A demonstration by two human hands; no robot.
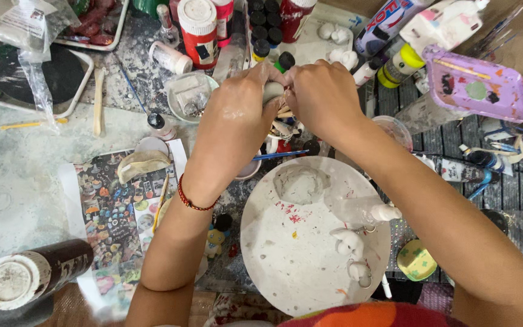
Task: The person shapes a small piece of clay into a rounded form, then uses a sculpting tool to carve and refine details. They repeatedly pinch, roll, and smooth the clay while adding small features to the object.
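My left hand (pixel 232 115) and my right hand (pixel 324 97) meet above the cluttered craft table, both pinching a small grey lump of clay (pixel 272 91) between their fingertips. A red bead bracelet (pixel 190 200) sits on my left wrist. Below my hands lies a round white board (pixel 286 248) with a flattened clay patch (pixel 301 183) and small white clay figures (pixel 352 245) along its right side. Part of the clay lump is hidden by my fingers.
Paint bottles (pixel 199 27) and small black-capped tubes (pixel 264 24) crowd the back. A purple palette (pixel 476 85) lies at right, a printed sheet (pixel 113 209) at left, a dark roller bottle (pixel 34 275) at lower left, and a yellow-green clay disc (pixel 416 260) beside the board.
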